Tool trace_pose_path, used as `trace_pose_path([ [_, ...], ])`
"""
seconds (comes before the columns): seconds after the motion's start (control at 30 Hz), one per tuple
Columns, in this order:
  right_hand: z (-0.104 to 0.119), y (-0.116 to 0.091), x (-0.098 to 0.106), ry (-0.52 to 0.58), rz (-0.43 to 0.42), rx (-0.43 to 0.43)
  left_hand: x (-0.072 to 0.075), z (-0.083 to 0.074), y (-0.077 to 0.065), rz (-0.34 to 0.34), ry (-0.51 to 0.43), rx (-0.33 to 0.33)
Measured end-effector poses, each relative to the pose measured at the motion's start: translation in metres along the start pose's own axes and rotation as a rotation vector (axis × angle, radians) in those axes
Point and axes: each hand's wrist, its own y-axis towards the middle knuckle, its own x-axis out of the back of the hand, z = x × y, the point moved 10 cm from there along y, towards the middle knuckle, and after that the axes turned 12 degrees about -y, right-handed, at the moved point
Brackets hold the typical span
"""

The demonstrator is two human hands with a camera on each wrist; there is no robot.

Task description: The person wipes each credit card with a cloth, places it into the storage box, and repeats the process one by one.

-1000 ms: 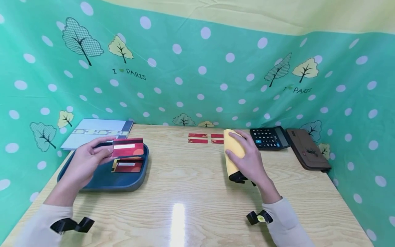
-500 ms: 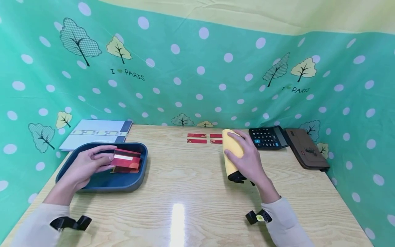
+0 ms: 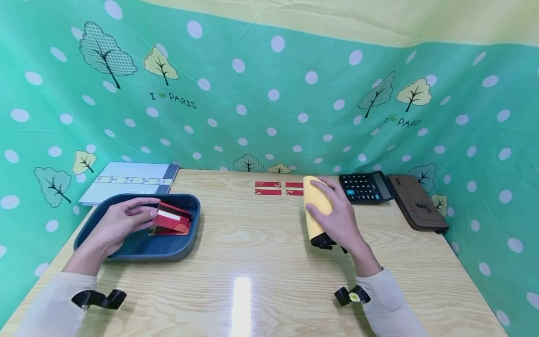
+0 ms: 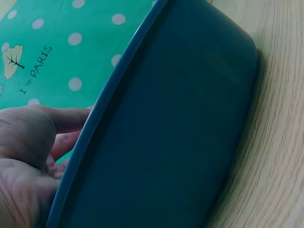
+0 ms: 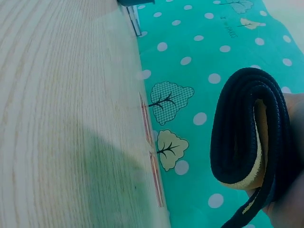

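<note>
My left hand (image 3: 121, 224) pinches a red bank card (image 3: 172, 216) between thumb and fingers, with the card's dark stripe and white strip showing. The card is low over the blue tray (image 3: 185, 252), above at least one other red card (image 3: 162, 231) lying there. In the left wrist view the tray's wall (image 4: 166, 133) hides the fingertips and both cards. On the right, my right hand (image 3: 338, 220) grips a rolled yellow cloth (image 3: 316, 206) above the table. Its dark-edged, coiled end (image 5: 249, 128) faces the right wrist camera.
Several small red cards (image 3: 267, 192) lie in rows at the table's back middle, some partly behind the rolled cloth. A black calculator (image 3: 365, 188) and a brown zip wallet (image 3: 417, 203) lie at the back right. A pale notebook (image 3: 130, 175) lies behind the tray.
My left hand has lowered the bank card from above the tray's far rim to just over the other card, tilting it. The right hand and rolled cloth have stayed put.
</note>
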Motion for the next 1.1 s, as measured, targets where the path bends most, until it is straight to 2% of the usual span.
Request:
trace_pose_path([
  [0.13,-0.001,0.000,0.000,-0.001,-0.003,0.004,0.002,-0.001,0.000,-0.006,0.006,-0.022],
  [0.5,-0.001,0.001,0.000,0.002,-0.001,-0.001,0.009,-0.003,-0.003,-0.065,0.118,-0.048],
  [0.73,-0.002,0.002,0.002,-0.002,0.000,0.001,0.008,-0.014,-0.003,-0.120,0.260,-0.097],
  [0.87,-0.005,0.002,0.007,0.001,-0.008,-0.016,-0.010,-0.034,0.002,-0.122,0.316,-0.153],
  [1.1,-0.012,0.003,0.013,0.014,-0.026,-0.043,-0.071,-0.068,0.024,-0.007,0.356,-0.195],
])
